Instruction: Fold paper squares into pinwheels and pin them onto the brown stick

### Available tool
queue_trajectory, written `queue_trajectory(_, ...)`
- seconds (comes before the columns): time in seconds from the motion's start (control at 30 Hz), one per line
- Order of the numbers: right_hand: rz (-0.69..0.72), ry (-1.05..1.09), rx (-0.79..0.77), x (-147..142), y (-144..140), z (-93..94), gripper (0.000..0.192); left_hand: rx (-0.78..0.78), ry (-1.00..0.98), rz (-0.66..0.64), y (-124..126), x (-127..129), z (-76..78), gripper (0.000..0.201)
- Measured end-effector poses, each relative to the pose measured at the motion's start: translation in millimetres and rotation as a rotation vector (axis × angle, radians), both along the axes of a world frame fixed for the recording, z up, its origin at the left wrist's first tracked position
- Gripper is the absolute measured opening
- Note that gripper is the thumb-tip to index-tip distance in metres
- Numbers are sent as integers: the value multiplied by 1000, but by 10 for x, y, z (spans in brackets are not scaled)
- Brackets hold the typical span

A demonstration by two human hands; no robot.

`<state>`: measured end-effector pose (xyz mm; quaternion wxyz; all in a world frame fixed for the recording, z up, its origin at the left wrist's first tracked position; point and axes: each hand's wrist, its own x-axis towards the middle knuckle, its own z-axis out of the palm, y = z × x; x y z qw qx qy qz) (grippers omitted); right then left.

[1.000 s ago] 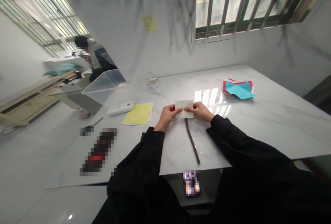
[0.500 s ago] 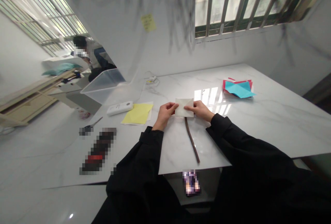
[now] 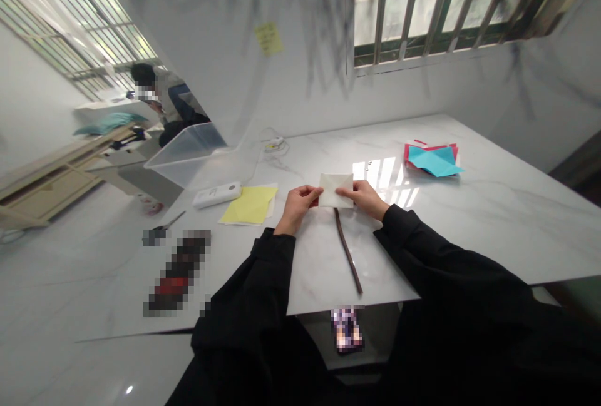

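Two bare hands in black sleeves hold a small cream paper [image 3: 336,191] between them, over the near middle part of a white marbled table [image 3: 493,218]. The left hand [image 3: 295,207] pinches the paper's left edge, thumb and fingertips closed on it. The right hand [image 3: 368,198] grips the right side, thumb flat on the face, fingers partly hidden behind. A thin dark brown stick [image 3: 348,256] runs from the paper's lower edge toward the person; whether they touch, I cannot tell. To the left lie yellow sheets [image 3: 248,205] beside a white device [image 3: 217,194]; at the far right, blue paper [image 3: 434,161] rests on red sheets [image 3: 407,152].
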<state>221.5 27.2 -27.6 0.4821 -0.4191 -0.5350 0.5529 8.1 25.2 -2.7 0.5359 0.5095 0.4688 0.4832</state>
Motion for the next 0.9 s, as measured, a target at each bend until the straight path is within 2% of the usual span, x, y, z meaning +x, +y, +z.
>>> queue_trajectory(0.2,-25,-50,7,-3,-18,41,39,15,6,18,19,15,-24,47)
queue_trajectory(0.37,-98,-11,-17,-7,20,-7,36,-19,37,-12,-13,12,14,48)
queue_trajectory(0.53,-90,26,-25,0,37,-33,35,-22,48,-12,-40,17,48,46)
queue_trajectory(0.63,-31,-6,-11,14,11,2,36,-29,18,-16,-40,27,57,49)
queue_trajectory(0.77,148,-133,10,25,-30,61,34,27,-29,16,-19,32,45,50)
queue_trajectory(0.9,154,-194,19,26,-37,75,31,33,-30,21,-18,28,53,49)
